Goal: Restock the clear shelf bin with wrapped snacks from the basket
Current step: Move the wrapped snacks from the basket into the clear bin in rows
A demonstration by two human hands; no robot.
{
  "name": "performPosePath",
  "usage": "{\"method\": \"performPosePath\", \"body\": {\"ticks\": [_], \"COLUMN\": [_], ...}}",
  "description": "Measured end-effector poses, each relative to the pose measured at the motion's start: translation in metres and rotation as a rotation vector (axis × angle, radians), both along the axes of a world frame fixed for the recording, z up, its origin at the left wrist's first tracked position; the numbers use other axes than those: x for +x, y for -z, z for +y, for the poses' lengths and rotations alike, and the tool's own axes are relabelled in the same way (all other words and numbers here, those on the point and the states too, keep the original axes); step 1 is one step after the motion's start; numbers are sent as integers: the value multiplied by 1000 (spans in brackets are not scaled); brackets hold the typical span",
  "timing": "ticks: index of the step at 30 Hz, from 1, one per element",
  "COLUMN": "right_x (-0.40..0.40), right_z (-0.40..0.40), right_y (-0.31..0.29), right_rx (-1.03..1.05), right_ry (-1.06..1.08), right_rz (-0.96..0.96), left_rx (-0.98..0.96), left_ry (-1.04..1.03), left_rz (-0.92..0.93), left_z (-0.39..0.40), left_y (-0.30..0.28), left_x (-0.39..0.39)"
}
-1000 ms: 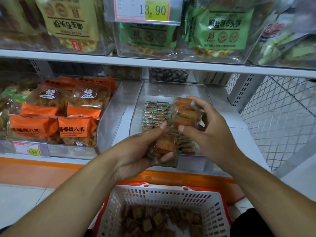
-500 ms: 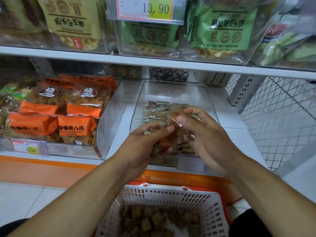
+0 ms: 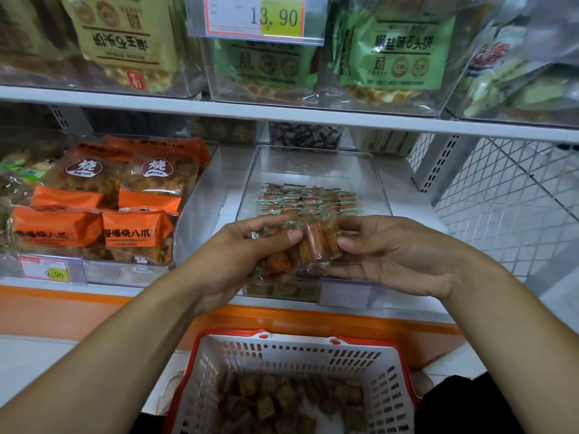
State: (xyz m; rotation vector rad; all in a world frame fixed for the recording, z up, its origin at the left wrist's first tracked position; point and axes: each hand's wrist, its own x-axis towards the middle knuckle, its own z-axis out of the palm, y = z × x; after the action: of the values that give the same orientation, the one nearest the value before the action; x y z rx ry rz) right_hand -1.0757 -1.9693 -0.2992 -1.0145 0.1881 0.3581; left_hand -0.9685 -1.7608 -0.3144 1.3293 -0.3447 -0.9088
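Note:
A clear shelf bin [image 3: 380, 183] stands on the lower shelf, with rows of small wrapped snacks [image 3: 308, 200] laid across its middle. Above the bin's front, my left hand [image 3: 247, 249] grips a bunch of wrapped snacks [image 3: 315, 245], thumb on top. My right hand [image 3: 398, 255] holds the same bunch from the right, thumb and fingers curled at its edge. Below, a white basket with a red rim [image 3: 388, 368] holds several more brown wrapped snacks [image 3: 282, 399].
Orange snack bags [image 3: 103, 198] fill the bin to the left. A white shelf board [image 3: 282, 111] with bagged goods and a price tag [image 3: 257, 15] hangs close overhead. A wire mesh panel [image 3: 507, 208] closes the right side.
Both hands have come down and toward me with the snack bunch. The right hand has shifted from gripping the top of the stack to holding its right side.

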Motion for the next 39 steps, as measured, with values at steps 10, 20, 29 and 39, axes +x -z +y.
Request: {"method": "performPosePath", "body": {"ticks": [10,20,29,39], "right_x": [4,1,2,35], "right_z": [-3,-5,-2,-20], "right_y": [6,7,0,-39], "right_rx": [-103,-158,-203,-2065], "right_ry": [-48,-273,-250,-193], "right_rz": [-22,-25,-74,-5], "left_rx": [70,154,72,-22], "left_ry": [12,222,143,-130], "left_rz": [-53,-35,31,-77], "left_z": [-2,6,-4,-13], "left_y": [6,6,9,13], "left_x": [-3,-1,-2,10]}}
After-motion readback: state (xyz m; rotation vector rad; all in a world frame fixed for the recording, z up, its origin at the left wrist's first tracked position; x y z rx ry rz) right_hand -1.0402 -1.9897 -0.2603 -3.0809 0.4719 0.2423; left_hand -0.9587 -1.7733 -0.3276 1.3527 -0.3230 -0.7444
